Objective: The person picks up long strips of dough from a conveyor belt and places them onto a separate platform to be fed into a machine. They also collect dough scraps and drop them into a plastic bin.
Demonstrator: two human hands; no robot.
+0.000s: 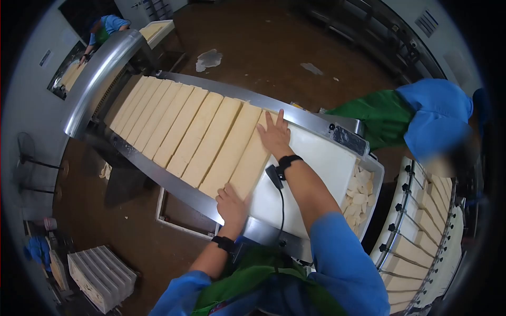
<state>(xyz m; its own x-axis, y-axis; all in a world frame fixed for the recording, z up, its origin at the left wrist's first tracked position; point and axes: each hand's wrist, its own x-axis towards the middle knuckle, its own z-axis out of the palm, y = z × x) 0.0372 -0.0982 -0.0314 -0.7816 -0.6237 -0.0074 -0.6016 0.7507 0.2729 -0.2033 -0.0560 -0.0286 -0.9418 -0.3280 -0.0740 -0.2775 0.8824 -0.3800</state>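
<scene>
Long pale slabs (pixel 197 129) lie side by side across a metal-edged conveyor in front of me. My left hand (pixel 231 204) rests at the near end of the last slabs, its fingers apart on their surface. At the far end of the last slab (pixel 254 157), my right hand (pixel 275 134) lies with spread fingers on its top and edge. Neither hand is wrapped round anything. A white belt surface (pixel 316 163) shows to the right of the slabs.
A bin (pixel 377 181) of pale scraps stands at the conveyor's right end. Another person (pixel 435 116) bends beside a rack of slabs (pixel 421 231). A curved metal cover (pixel 103 79) spans the far left; a second person (pixel 109 25) works behind it. Stacked trays (pixel 103 276) sit lower left.
</scene>
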